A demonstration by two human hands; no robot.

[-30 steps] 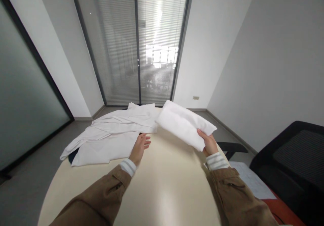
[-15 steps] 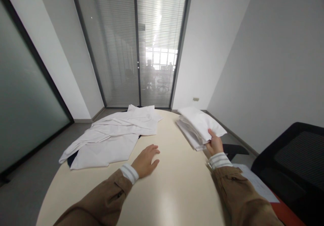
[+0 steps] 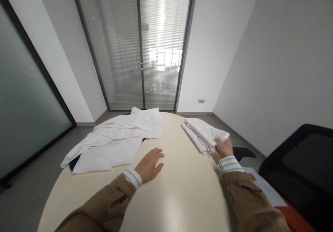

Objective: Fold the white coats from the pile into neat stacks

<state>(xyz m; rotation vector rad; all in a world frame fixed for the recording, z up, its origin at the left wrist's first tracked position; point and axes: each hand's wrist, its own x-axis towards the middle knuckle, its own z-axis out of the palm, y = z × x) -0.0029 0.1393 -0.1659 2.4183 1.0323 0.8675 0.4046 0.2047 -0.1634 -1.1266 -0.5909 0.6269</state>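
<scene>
My right hand (image 3: 224,147) grips the near right corner of a folded white cloth garment (image 3: 204,129) at the table's right edge. It lies on top of another folded white garment (image 3: 194,137); the layers between them are hard to tell apart. My left hand (image 3: 150,164) rests on the cream table (image 3: 169,187) with its fingers apart and nothing in them. Beyond it, at the left, loose white garments (image 3: 117,133) lie spread in a heap, with dark blue fabric (image 3: 74,163) peeking out from underneath.
A black mesh office chair (image 3: 299,169) stands at the right, with a white paper (image 3: 265,187) and something red (image 3: 296,218) near its seat. Behind the table is a glass partition with blinds (image 3: 163,51). A frosted glass panel (image 3: 26,86) is at the left.
My right hand has lowered the folded white garment onto the folded one beneath, shifting slightly right. My left hand and the loose heap have stayed put.
</scene>
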